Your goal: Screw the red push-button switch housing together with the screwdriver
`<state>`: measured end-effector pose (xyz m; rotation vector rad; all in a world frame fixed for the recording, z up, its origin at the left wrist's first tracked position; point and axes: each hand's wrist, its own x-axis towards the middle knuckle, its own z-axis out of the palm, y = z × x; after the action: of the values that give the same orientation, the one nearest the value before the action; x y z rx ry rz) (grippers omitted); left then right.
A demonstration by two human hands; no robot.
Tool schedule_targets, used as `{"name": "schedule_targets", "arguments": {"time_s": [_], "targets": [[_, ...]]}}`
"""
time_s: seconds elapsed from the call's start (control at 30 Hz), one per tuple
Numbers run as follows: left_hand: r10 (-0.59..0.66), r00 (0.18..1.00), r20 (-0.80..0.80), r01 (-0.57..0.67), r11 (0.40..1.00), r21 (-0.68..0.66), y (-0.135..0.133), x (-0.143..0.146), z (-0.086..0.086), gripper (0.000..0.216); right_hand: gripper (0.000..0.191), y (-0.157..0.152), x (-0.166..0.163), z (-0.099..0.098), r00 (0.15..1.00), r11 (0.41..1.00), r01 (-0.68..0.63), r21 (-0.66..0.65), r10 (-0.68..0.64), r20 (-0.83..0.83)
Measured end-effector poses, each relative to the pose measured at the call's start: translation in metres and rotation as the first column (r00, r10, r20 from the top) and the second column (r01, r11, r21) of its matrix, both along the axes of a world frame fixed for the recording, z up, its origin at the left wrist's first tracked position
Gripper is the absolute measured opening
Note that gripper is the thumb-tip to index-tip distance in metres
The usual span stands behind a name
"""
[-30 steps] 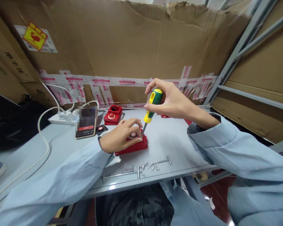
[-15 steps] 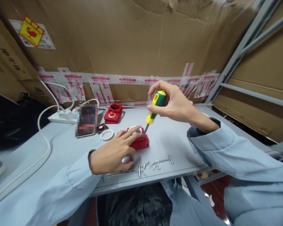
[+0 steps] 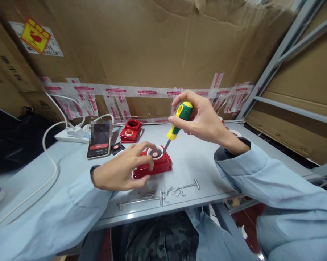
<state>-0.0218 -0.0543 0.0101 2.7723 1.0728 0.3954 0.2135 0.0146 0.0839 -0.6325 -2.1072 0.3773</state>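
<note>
A red plastic housing (image 3: 160, 165) lies on the table in front of me, with a white ring (image 3: 148, 154) and a dark round insert set in its top. My right hand (image 3: 197, 114) grips a screwdriver (image 3: 183, 112) with a green and yellow handle. Its shaft slants down to the right edge of the white ring. Beside the housing's left part is my left hand (image 3: 127, 165), its fingers apart and curved over it. Whether those fingertips touch the housing I cannot tell.
Metal T-handled rods (image 3: 197, 183) and small screws (image 3: 147, 195) lie along the front edge. Behind stand another red housing (image 3: 131, 131), a black square part (image 3: 116, 148), a phone (image 3: 99, 143) and a power strip (image 3: 71, 135). A cardboard wall (image 3: 152, 54) closes the back.
My left hand has drawn back left from the top of the housing, uncovering the ring and insert. The screwdriver has shifted slightly left, its tip still at the ring's right side.
</note>
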Motion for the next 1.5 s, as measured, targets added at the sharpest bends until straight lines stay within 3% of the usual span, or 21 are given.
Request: {"name": "schedule_targets", "arguments": {"time_s": [0.13, 0.27, 0.33, 0.4, 0.47, 0.53, 0.67, 0.83, 0.97, 1.2, 1.5], "targets": [[0.106, 0.994, 0.024, -0.105, 0.994, -0.039, 0.021, -0.021, -0.010, 0.070, 0.020, -0.002, -0.007, -0.005, 0.997, 0.998, -0.002, 0.056, 0.006, -0.073], [0.130, 0.992, -0.010, -0.129, 0.974, -0.185, 0.036, -0.018, -0.027, 0.071, 0.018, -0.007, -0.016, -0.011, 0.997, 0.998, -0.052, 0.046, 0.055, -0.062], [0.237, 0.971, -0.012, -0.236, 0.963, -0.129, 0.038, -0.006, -0.034, 0.078, 0.017, -0.008, -0.019, -0.014, 0.996, 0.996, -0.075, 0.043, 0.077, -0.046], [0.399, 0.917, -0.012, -0.399, 0.915, -0.054, 0.039, 0.007, -0.040, 0.082, 0.016, -0.008, -0.022, -0.018, 0.996, 0.995, -0.083, 0.052, 0.085, -0.032], [0.488, 0.873, 0.021, -0.487, 0.873, -0.016, 0.039, 0.017, -0.045, 0.079, 0.015, -0.006, -0.023, -0.021, 0.996, 0.995, -0.082, 0.061, 0.084, -0.018], [0.447, 0.892, 0.071, -0.446, 0.895, -0.024, 0.038, 0.019, -0.047, 0.077, 0.015, -0.006, -0.023, -0.024, 0.997, 0.996, -0.076, 0.051, 0.077, -0.011], [0.182, 0.975, 0.124, -0.175, 0.982, -0.066, 0.040, 0.004, -0.046, 0.083, 0.016, -0.008, -0.017, -0.029, 0.998, 0.999, -0.053, 0.002, 0.053, -0.034], [0.031, 0.991, 0.134, -0.039, 0.997, 0.061, 0.058, -0.009, -0.049, 0.098, 0.015, -0.009, -0.013, -0.035, 0.999, 0.999, -0.048, -0.025, 0.048, -0.004], [-0.012, 0.996, 0.091, 0.008, 0.999, 0.046, 0.075, -0.009, -0.055, 0.111, 0.017, -0.006, -0.013, -0.039, 0.999, 0.998, -0.041, -0.044, 0.042, 0.011], [-0.038, 0.988, 0.151, 0.038, 0.999, 0.007, 0.081, -0.004, -0.053, 0.111, 0.016, -0.004, -0.013, -0.039, 1.000, 0.998, 0.000, -0.061, 0.000, 0.012], [0.053, 0.985, 0.164, -0.056, 0.998, 0.014, 0.074, 0.000, -0.049, 0.112, 0.016, 0.002, -0.012, -0.042, 0.992, 0.993, 0.122, -0.007, -0.121, 0.036]]}}
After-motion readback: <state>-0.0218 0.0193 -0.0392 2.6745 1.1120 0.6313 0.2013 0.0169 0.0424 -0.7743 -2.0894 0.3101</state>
